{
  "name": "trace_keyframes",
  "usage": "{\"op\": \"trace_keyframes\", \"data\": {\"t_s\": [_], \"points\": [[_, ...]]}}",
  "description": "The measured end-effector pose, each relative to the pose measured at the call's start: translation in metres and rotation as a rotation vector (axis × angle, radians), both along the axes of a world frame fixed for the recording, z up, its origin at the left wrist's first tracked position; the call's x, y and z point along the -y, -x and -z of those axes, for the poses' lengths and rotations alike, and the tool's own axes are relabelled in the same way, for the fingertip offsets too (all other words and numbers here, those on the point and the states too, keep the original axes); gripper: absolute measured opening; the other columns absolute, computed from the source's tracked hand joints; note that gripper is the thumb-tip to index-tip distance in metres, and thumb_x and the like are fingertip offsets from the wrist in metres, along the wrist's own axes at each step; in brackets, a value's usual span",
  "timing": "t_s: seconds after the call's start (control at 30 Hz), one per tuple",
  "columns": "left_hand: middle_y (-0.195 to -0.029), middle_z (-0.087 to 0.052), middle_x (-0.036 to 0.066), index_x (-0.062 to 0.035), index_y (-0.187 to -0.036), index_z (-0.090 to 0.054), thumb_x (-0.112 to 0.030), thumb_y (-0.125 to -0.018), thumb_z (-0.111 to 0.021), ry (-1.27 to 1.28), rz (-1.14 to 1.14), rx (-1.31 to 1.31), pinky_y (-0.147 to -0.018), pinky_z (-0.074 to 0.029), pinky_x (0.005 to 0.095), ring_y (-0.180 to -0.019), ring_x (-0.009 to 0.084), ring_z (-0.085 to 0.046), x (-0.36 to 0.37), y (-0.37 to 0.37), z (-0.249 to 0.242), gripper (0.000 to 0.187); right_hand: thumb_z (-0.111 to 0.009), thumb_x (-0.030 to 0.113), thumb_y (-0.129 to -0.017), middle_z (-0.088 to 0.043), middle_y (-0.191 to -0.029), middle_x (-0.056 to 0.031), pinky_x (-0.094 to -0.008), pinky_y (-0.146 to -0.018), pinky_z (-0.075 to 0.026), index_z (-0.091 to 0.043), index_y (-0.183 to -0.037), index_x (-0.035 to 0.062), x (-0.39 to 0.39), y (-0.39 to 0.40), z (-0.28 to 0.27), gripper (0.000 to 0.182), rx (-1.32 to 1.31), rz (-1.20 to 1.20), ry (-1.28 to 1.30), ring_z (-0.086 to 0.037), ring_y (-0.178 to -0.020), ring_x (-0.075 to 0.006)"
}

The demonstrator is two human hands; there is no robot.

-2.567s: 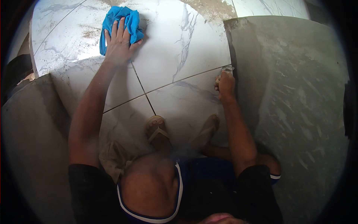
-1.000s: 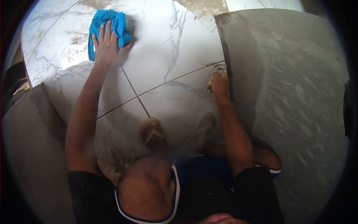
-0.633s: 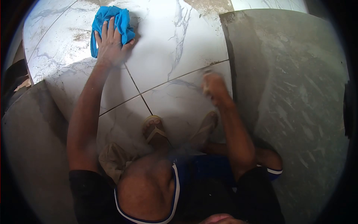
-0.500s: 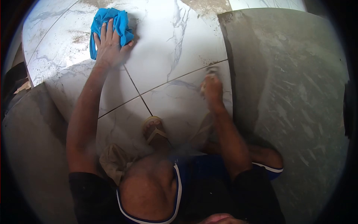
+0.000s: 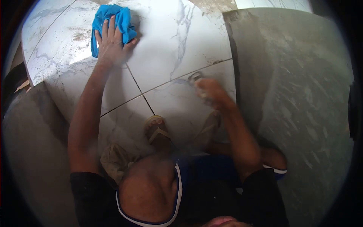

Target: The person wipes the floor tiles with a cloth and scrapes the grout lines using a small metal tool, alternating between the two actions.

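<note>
My left hand [image 5: 110,48] lies flat with its fingers spread on a crumpled blue cloth [image 5: 121,18], pressed to the white marbled tiles [image 5: 157,53]. My right hand [image 5: 213,90] is closed round a small hand tool [image 5: 195,76] with a grey, loop-shaped end; its exact kind I cannot tell. That end points up and left, close over the tile, beside the dark joint line [image 5: 170,80]. Part of the tool's body shows below my fingers; the palm hides the rest.
Dusty smudges [image 5: 85,36] mark the tiles at upper left. Grey cement floor [image 5: 298,75] borders the tiles on the right, and another grey patch [image 5: 30,128] lies on the left. My sandalled foot [image 5: 155,128] stands on the tiles near the crossing of the joints.
My right hand has moved left and turned, carrying the tool away from the tile's right edge so its end now points up-left. The left hand and cloth stay nearly in place.
</note>
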State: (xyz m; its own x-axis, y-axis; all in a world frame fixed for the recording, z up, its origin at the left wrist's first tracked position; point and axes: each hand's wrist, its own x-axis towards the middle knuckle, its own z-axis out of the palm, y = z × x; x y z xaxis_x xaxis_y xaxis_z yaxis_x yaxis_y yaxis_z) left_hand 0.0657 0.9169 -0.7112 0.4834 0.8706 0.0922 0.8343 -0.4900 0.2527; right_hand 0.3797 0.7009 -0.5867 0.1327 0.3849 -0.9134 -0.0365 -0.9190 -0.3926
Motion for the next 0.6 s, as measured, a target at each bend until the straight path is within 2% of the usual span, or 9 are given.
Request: {"op": "trace_keyframes", "data": {"t_s": [0.1,0.2,0.37,0.47,0.6], "points": [[-0.17,-0.018,0.018,-0.0065,-0.158,-0.034,-0.059,-0.09,-0.065,0.008,0.016,0.001,-0.119,-0.009,0.0722,-0.156,0.0425,-0.015,-0.008,-0.003,-0.001,0.091,-0.056,0.028,-0.1,-0.06,-0.067,-0.0046,-0.0295,-0.036,-0.037,-0.055,-0.088,0.0055,0.012,0.019,0.016,0.026,0.358,0.11,-0.15,-0.052,-0.044,-0.0126],[-0.17,-0.019,0.017,-0.0092,-0.159,-0.034,-0.059,-0.09,-0.065,0.024,-0.004,0.002,-0.12,-0.007,0.0716,-0.156,0.0418,-0.014,-0.003,0.001,-0.001,0.091,-0.054,0.026,-0.101,-0.06,-0.07,-0.0056,-0.0303,-0.037,-0.038,-0.055,-0.093,0.0043,0.0,-0.014,0.01,0.023,0.422,0.356,-0.133,-0.055,-0.046,-0.0141],[-0.17,-0.019,0.018,-0.0097,-0.158,-0.035,-0.062,-0.09,-0.064,0.032,-0.006,-0.001,-0.12,-0.008,0.0711,-0.156,0.0414,-0.014,-0.001,-0.002,-0.003,0.09,-0.052,0.023,-0.101,-0.058,-0.072,-0.0086,-0.0298,-0.038,-0.038,-0.053,-0.097,0.003,-0.012,-0.051,0.018,0.02,0.4,0.472,-0.14,-0.055,-0.048,-0.0157],[-0.171,-0.016,0.018,-0.0013,-0.156,-0.035,-0.063,-0.091,-0.063,-0.004,0.022,-0.004,-0.118,-0.011,0.0727,-0.156,0.0435,-0.015,0.0,0.0,-0.003,0.094,-0.053,0.022,-0.101,-0.058,-0.073,-0.0092,-0.0294,-0.038,-0.037,-0.054,-0.096,0.0035,-0.021,-0.056,0.021,0.02,0.342,0.578,-0.091,-0.054,-0.048,-0.0156],[-0.17,-0.017,0.018,-0.0021,-0.156,-0.037,-0.064,-0.091,-0.063,-0.008,0.017,-0.007,-0.118,-0.01,0.073,-0.155,0.0437,-0.015,0.001,0.003,0.001,0.093,-0.054,0.022,-0.101,-0.059,-0.074,-0.0085,-0.0294,-0.039,-0.037,-0.056,-0.094,0.0054,-0.026,-0.069,0.03,0.018,0.24,0.704,-0.05,-0.053,-0.049,-0.0154]]}}
